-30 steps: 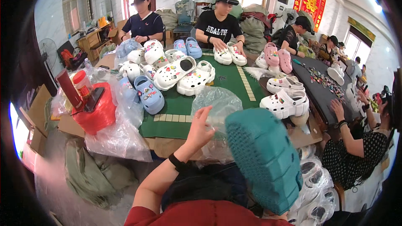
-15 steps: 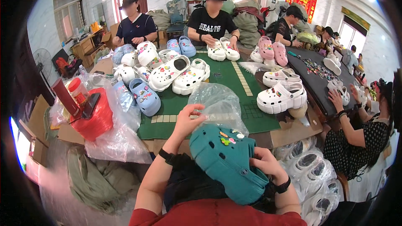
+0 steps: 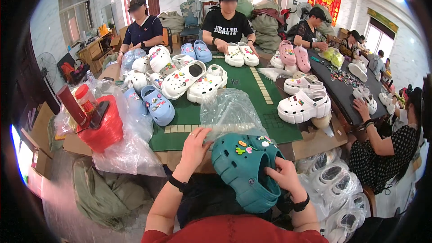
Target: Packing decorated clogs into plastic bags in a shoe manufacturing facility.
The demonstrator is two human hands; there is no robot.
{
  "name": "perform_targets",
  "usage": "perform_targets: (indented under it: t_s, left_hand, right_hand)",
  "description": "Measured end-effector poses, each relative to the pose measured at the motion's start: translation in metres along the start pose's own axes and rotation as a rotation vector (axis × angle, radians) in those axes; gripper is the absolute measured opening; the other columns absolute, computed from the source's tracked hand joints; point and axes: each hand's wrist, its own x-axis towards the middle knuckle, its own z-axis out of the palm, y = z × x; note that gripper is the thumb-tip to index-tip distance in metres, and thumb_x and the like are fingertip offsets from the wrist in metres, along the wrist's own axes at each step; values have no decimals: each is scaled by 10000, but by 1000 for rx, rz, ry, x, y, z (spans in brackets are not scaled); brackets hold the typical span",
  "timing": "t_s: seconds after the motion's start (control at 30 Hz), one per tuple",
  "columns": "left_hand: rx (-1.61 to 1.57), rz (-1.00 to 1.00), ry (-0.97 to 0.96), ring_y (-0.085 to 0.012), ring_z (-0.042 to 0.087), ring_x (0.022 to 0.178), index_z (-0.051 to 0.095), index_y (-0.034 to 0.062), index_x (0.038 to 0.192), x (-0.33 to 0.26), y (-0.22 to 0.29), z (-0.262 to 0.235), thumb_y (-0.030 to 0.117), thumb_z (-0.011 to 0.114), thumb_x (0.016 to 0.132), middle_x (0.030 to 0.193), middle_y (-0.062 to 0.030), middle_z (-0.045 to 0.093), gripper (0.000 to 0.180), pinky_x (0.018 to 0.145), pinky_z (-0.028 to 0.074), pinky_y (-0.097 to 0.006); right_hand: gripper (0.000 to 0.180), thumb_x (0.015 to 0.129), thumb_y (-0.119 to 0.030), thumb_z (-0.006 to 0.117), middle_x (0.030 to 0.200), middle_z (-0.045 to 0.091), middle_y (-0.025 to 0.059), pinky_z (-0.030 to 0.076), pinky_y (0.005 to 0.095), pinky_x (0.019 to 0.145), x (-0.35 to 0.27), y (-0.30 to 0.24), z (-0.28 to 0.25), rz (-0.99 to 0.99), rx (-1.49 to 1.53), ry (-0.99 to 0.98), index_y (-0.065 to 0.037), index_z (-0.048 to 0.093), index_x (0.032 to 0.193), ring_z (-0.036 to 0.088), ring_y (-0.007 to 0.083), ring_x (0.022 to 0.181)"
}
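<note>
Teal fills the space just off six o'clock, toward five: a pair of chunky clogs, side by side above the lap, toes aimed at the table. And here's the right hand at half past four, fingers hooked over a rim into the nearer clog's opening, a firm grasp by the look of it! Over at seven, the left hand has its fingers curled together at the near edge of the clear plastic bag, seemingly pinching the film. Where do things stand? Bright charms are already on the teal toes; both clogs sit outside the bag, its mouth toward them, and no shoe shows within it. Look to four o'clock: white clogs sheathed in clear plastic, evidently wrapped up. Unbagged, though, are the decorated white heap at half past ten, the blue clog at nine and the white pair at three, all beyond the hands around the green mat.
</note>
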Motion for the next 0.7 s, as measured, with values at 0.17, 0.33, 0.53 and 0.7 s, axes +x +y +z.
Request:
perform_targets:
  t_s: [0.17,0.33,0.53,0.7]
  left_hand:
    - [-212,-285,2,-183,659,860,639,56,1125,-14,-15,18,-24,714,822,991,-65,672,322,709,542,-298]
    - [-774,-506,-47,-101,644,859,642,16,1086,-15,-9,22,9,667,914,912,-15,667,174,741,537,-259]
    - [-949,-535,218,-74,596,803,640,22,1104,4,23,17,82,574,995,875,7,642,141,710,475,-228]
    - [-990,-492,198,-77,564,782,638,38,1130,11,11,12,128,565,1010,888,13,637,167,704,452,-238]
  right_hand:
    - [258,800,-199,754,570,467,108,394,332,505,-4,-7,1,-42,-46,50,7,600,815,440,182,498]
    - [244,780,-178,752,578,492,134,403,341,507,-2,-11,3,-105,-212,146,3,591,811,465,221,499]
    - [166,837,-113,720,671,624,54,454,314,560,-1,12,13,4,179,50,12,637,906,562,109,598]
    - [219,906,-25,645,992,696,20,509,268,778,-7,-21,2,155,643,-123,38,637,1115,621,85,877]
